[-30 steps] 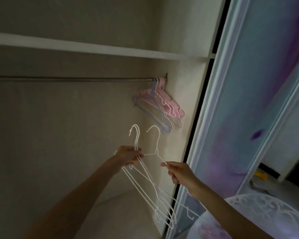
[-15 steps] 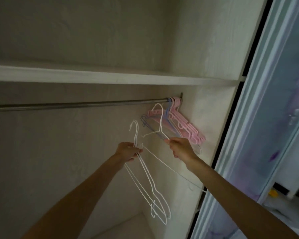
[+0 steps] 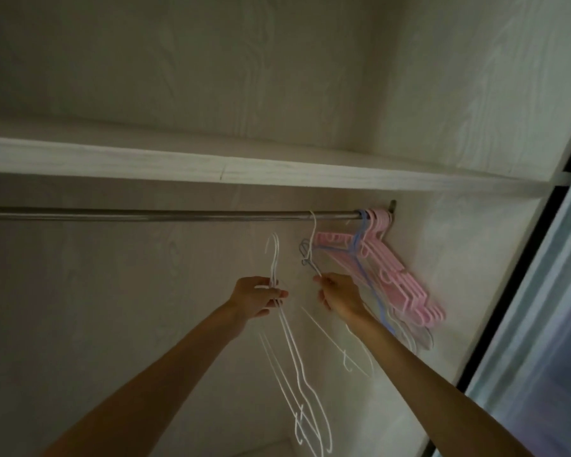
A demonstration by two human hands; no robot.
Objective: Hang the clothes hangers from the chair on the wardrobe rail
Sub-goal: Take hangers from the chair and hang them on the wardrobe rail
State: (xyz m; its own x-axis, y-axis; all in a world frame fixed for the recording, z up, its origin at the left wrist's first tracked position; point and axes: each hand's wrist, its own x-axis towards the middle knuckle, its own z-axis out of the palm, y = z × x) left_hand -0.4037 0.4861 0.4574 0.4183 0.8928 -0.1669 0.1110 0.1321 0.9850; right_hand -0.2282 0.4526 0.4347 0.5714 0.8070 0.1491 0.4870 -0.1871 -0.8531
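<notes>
Wardrobe interior, pale wood-grain panels; a shelf [image 3: 211, 166] runs across above the wardrobe rail [image 3: 145, 215]; the rail is a horizontal metal bar ending at the right side wall. At that right end hang the pink hangers [image 3: 389, 275], bunched together with a blue hanger [image 3: 363, 255] and a grey one, all tilted against the side wall. The left hand [image 3: 256, 296] is raised below the rail, fingers curled round the necks of the white wire hangers [image 3: 297, 367]; their hooks stand up above the fist, short of the rail, and their bodies trail downward, blurred; the count cannot be told. The right hand [image 3: 338, 295] is just right of the left, apart from it, fingers pinching the neck of a single white hanger [image 3: 314, 239]; its hook reaches up to the rail, just left of the coloured bunch; whether it is fully seated over the bar cannot be told; its lower wire extends down past the right forearm.
</notes>
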